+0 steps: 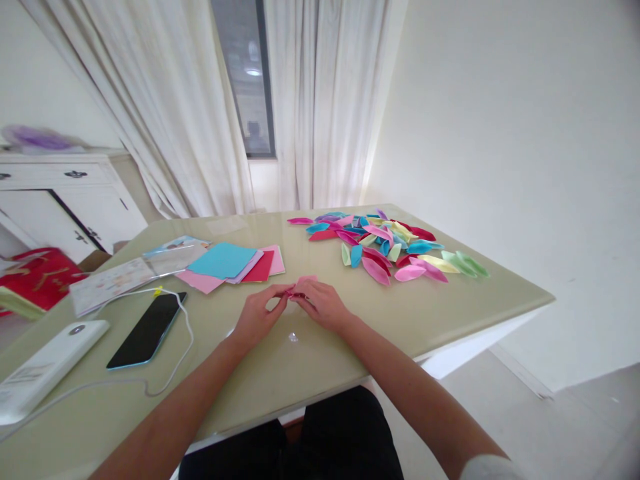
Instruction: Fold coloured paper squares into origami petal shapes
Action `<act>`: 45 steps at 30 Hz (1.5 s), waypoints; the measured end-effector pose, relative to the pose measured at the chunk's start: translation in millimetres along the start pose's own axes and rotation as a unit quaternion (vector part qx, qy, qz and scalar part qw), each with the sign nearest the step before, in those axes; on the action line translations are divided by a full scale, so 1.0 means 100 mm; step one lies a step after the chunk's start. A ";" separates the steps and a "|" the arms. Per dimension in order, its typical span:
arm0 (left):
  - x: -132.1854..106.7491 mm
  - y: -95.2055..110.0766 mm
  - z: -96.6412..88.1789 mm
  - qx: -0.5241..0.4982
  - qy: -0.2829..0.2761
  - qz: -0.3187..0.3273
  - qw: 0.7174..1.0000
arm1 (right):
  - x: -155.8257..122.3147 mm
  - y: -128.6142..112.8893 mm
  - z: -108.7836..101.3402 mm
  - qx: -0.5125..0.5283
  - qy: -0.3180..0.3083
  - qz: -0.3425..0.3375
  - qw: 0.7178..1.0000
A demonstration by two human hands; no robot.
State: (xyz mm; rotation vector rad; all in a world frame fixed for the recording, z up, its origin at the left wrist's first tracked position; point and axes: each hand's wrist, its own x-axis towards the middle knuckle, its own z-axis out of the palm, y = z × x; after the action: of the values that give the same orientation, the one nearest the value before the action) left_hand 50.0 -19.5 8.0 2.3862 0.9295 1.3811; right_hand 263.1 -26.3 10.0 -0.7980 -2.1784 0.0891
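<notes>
Near the middle of the table, my left hand [260, 312] pinches one end of a pink folded paper [306, 279]. From the other side my right hand [323, 305] grips the same paper, fingers closed over it and hiding most of its shape. Just beyond my hands lies a stack of square coloured paper [223, 261], with blue on top and lilac, red and pink sheets fanned out below. To the right spreads a heap of folded paper pieces [377, 235] in pink, red, blue, green and yellow, each pointed at the ends.
A black-screened phone [147, 331] lies left of my left arm, with a white cable [190, 333] looping beside it. Further left is a white power bank [50, 370]. Printed packets [113, 285] lie behind the phone. A wall borders the table's right side.
</notes>
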 end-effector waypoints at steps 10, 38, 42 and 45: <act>-0.01 0.01 -0.01 0.016 0.008 -0.002 1.000 | 0.01 -0.06 -0.03 0.001 -0.011 0.012 1.000; -0.01 -0.09 -0.01 0.038 -0.006 0.075 0.996 | -0.01 -0.03 -0.03 0.036 0.005 0.020 0.999; -0.01 -0.10 -0.01 0.036 -0.002 0.080 0.996 | -0.01 -0.02 -0.03 0.034 0.001 0.015 0.999; -0.01 -0.10 -0.01 0.038 -0.002 0.085 0.996 | -0.01 -0.03 -0.03 0.030 -0.001 0.010 0.999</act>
State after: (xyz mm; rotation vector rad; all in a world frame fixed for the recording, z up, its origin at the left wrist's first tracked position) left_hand 44.4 -12.7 3.3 2.5760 0.8085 1.4213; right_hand 264.3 -29.8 11.8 -0.7861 -2.1584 0.1652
